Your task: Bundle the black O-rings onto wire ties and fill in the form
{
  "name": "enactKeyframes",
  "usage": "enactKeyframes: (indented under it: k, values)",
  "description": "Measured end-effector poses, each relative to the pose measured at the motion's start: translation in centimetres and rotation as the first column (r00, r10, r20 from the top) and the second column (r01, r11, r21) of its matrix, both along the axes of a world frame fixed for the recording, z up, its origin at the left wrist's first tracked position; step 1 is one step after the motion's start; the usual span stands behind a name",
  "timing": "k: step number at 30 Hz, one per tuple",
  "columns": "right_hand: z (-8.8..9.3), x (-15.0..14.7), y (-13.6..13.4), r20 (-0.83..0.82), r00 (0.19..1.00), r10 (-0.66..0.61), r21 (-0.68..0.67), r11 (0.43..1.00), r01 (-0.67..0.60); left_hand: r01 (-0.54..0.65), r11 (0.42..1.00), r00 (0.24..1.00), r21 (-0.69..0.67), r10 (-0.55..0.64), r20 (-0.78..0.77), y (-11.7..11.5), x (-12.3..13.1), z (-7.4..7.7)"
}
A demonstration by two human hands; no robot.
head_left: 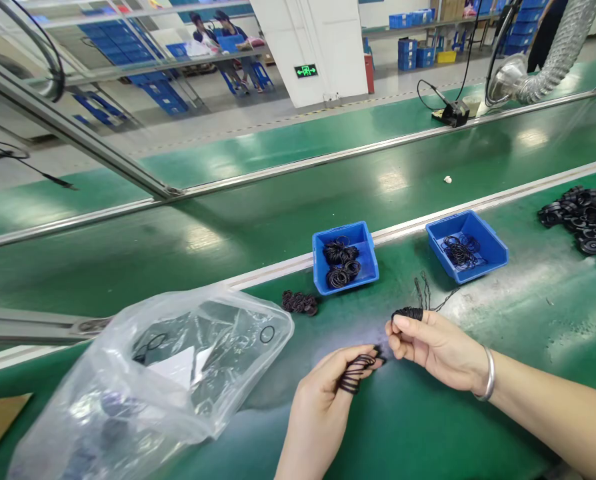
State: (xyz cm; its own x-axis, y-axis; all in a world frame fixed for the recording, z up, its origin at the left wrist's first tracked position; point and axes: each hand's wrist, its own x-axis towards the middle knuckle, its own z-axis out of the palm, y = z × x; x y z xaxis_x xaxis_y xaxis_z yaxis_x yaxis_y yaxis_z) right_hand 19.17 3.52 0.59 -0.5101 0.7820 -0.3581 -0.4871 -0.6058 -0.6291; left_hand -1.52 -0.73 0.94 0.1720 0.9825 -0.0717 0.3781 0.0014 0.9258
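My left hand pinches a loose bunch of thin black rubber O-rings between thumb and fingers. My right hand holds a thicker wad of black O-rings at its fingertips, with a few thin dark strands rising behind it. The hands are close together above the green mat. Two blue plastic bins with black O-rings inside stand ahead of them. A small cluster of black rings lies on the mat, beside a transparent plastic bag holding more rings.
A heap of black rubber parts lies at the right. A metal-edged green conveyor belt runs behind the bins. Beyond it stand a soldering station and a silver extraction hose. Seated people are far back.
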Motion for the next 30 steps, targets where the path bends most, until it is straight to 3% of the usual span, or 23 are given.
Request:
enactKeyframes:
  k: [7, 12, 15, 19, 25, 30]
  values:
    - [-0.1, -0.4, -0.5, 0.180, 0.983, 0.045, 0.180, 0.981, -0.078, 0.037, 0.977, 0.988, 0.211, -0.004, -0.156, -0.2, 0.2, 0.9]
    - [-0.8, -1.0, -1.3, 0.340, 0.940, 0.027, 0.284, 0.950, -0.130, 0.060, 0.943, 0.982, 0.327, 0.003, -0.188, -0.4, 0.4, 0.3]
    - [-0.9, -1.0, -1.5, 0.401, 0.916, -0.024, 0.347, 0.929, -0.128, 0.060, 0.942, 0.978, 0.331, 0.010, -0.207, -0.3, 0.5, 0.1]
    - [-0.9, -0.8, -1.2, 0.353, 0.936, -0.020, 0.345, 0.932, -0.110, 0.071, 0.970, 0.988, 0.233, -0.036, -0.152, -0.1, 0.3, 0.3]
    - [-0.1, -0.3, -0.3, 0.029, 1.000, 0.009, 0.050, 0.999, -0.011, -0.039, 0.999, 0.997, -0.024, 0.037, -0.071, 0.0, -0.3, 0.1]
    - [0.0, -0.1, -0.2, 0.037, 0.999, 0.028, 0.020, 0.999, -0.029, 0.002, 0.990, 0.998, -0.141, -0.010, -0.058, 0.0, -0.2, -0.2]
